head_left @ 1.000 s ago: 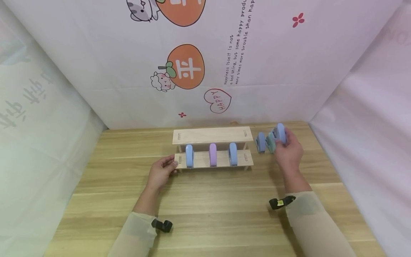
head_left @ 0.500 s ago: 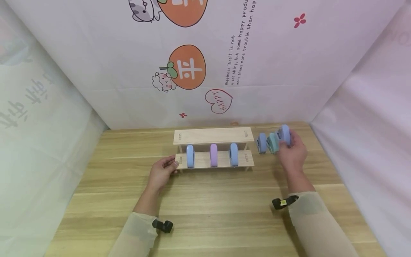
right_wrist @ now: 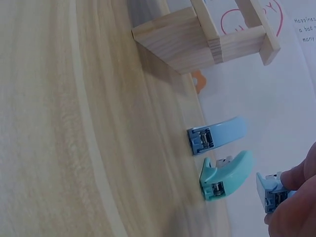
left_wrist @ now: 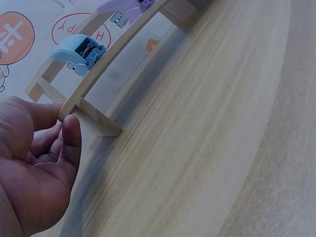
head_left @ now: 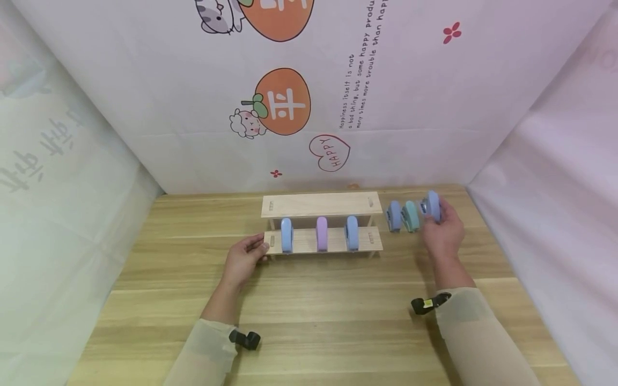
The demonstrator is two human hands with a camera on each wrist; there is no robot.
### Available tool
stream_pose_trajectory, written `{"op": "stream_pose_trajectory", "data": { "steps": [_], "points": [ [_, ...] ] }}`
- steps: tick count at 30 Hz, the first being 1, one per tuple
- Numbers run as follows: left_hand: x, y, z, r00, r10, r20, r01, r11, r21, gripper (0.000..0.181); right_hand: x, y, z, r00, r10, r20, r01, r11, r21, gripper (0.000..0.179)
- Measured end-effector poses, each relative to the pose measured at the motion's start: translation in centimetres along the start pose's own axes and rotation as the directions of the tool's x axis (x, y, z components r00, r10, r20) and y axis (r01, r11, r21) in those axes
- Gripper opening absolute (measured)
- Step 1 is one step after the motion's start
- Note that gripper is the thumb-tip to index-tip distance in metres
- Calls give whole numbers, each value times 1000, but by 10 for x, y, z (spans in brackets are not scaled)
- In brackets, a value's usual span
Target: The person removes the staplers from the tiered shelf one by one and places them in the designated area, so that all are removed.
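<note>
My left hand (head_left: 243, 261) pinches the left end of a low wooden shelf board (head_left: 304, 241) between thumb and fingers. Standing on that board are three small staplers: a light blue one (head_left: 287, 235), a purple one (head_left: 321, 234) and another blue one (head_left: 352, 233). At the right, my right hand (head_left: 443, 233) holds a blue stapler (head_left: 432, 205) by its sides, with its spring end showing in the right wrist view. Beside it on the table stand a teal stapler (right_wrist: 229, 177) and a blue stapler (right_wrist: 219, 134), both apart from the held one. Whether the held stapler touches the table is unclear.
Behind the front board rises a higher wooden board (head_left: 321, 205) on legs, bare on top. The wooden table (head_left: 328, 316) ends at a printed white cloth (head_left: 396, 107) at the back. More white cloth hangs at both sides.
My right hand has moved slightly right and toward me with the blue stapler, widening the gap to the teal one. The left hand keeps its grip on the shelf.
</note>
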State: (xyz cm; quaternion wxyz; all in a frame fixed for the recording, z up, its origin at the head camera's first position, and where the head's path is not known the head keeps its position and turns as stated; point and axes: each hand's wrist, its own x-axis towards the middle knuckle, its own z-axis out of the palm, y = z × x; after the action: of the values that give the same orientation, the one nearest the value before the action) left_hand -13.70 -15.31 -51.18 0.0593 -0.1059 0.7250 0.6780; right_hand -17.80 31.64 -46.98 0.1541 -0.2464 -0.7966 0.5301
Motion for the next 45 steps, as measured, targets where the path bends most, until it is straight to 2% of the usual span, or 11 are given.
{"op": "stream_pose_trajectory", "data": {
  "steps": [6,19,27,34,39,45],
  "points": [
    [0,1,0,1000,6,0,-6,1000,0,44,2,5,-3,1000,20,10,-20,999,-37,60],
    [0,3,0,1000,-4,-9,4,1000,6,42,12,16,-2,998,57,39,-55,998,-38,65],
    [0,3,0,1000,-7,-6,7,1000,10,44,17,25,0,987,135,83,-135,991,-7,68],
    [0,2,0,1000,-16,-1,16,1000,13,45,22,34,1,971,214,102,-223,971,84,68],
    [-1,2,0,1000,-10,-4,10,1000,12,44,25,36,0,961,248,120,-259,961,93,70],
    [-1,2,0,1000,-3,-3,3,1000,-8,42,27,35,-2,966,224,131,-224,975,-11,69]
  ]
}}
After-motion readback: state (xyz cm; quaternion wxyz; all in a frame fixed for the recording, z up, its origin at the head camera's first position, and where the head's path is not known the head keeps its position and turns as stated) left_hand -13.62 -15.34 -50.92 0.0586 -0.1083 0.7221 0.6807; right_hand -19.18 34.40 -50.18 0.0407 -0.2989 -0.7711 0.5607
